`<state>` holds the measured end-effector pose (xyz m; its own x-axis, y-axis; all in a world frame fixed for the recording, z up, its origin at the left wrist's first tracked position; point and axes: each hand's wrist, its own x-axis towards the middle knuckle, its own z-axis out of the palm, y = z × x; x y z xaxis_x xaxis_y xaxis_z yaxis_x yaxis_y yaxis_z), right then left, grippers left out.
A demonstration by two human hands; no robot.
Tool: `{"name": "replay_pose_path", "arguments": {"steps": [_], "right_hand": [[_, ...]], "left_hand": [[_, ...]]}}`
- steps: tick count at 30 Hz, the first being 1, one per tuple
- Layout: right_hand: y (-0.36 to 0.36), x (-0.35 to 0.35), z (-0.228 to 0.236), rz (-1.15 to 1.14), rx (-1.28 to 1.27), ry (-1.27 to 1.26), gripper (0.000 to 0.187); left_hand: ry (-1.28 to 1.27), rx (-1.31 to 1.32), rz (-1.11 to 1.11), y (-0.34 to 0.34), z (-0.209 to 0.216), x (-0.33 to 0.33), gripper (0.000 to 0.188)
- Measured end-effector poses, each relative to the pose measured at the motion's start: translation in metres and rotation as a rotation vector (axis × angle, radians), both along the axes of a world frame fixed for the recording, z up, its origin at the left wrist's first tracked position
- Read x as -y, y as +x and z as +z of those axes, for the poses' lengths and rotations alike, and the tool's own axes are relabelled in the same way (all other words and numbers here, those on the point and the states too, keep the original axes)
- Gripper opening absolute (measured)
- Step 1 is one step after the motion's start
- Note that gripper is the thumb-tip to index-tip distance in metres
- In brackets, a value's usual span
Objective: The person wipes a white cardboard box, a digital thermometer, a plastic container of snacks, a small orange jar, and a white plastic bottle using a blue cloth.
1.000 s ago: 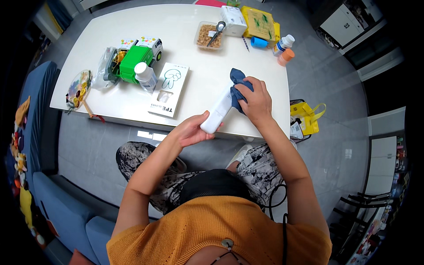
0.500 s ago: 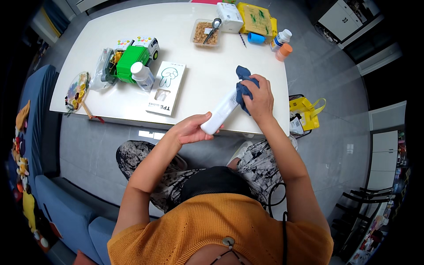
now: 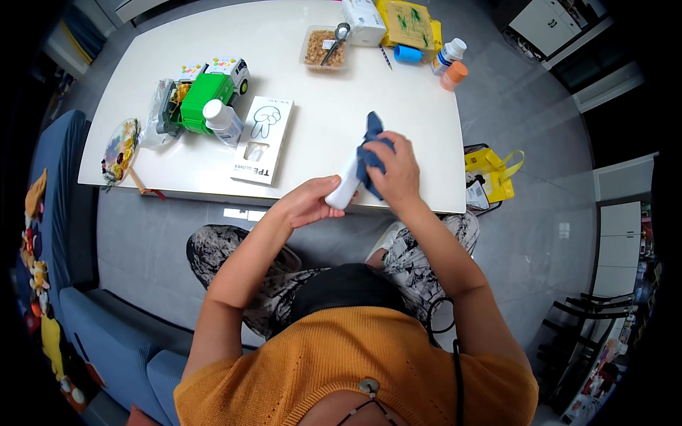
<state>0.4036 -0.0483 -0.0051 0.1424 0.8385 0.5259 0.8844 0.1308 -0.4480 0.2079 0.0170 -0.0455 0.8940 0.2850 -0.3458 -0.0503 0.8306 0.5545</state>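
Over the table's near right edge, my left hand [image 3: 310, 202] is closed around the lower end of a slim white oblong object [image 3: 344, 186] with a rounded end. Whether it is a remote control or a bottle I cannot tell. A dark blue cloth [image 3: 374, 128] lies wrapped over its upper part, bunched under my right hand [image 3: 396, 170]. The right fingers curl on the cloth and press it against the white object. The cloth and the fingers hide the object's far end.
On the white table [image 3: 312, 113] stand a green toy truck [image 3: 206, 99], a white bottle [image 3: 222, 122], a glove box [image 3: 263, 142], a food tub [image 3: 320, 50] with a spoon, a blue cup [image 3: 408, 54] and an orange-capped bottle [image 3: 453, 76]. A yellow bag [image 3: 494, 170] sits right of the table.
My right hand and the cloth have slid down and left along the white object, covering more of it. My left hand keeps its hold at the lower end.
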Motion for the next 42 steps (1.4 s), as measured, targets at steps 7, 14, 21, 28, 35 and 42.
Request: {"name": "replay_pose_path", "arguments": {"steps": [7,14,21,28,35,42], "right_hand": [[0.001,-0.014,0.006,-0.116,0.032,-0.044,0.035],[-0.037,0.009,0.014,0.132,0.152,-0.136,0.044],[-0.023,-0.006,0.015,-0.024,0.11,-0.098,0.043],[-0.037,0.021,0.012,0.287,0.121,-0.204,0.042],[-0.001,0.023,0.008,0.067,-0.051,-0.13,0.029],[0.004,0.036,-0.016,0.044,-0.036,-0.216,0.027]], "left_hand": [[0.042,0.027,0.081,0.006,0.0,0.001,0.04],[0.124,0.045,0.283,0.01,-0.001,-0.003,0.041],[0.106,0.102,0.322,0.015,0.013,0.002,0.039],[0.14,0.004,0.279,0.005,0.001,-0.005,0.043],[1.664,-0.724,0.785,-0.027,0.011,-0.022,0.049],[1.899,-1.192,0.828,-0.054,0.006,-0.033,0.053]]}}
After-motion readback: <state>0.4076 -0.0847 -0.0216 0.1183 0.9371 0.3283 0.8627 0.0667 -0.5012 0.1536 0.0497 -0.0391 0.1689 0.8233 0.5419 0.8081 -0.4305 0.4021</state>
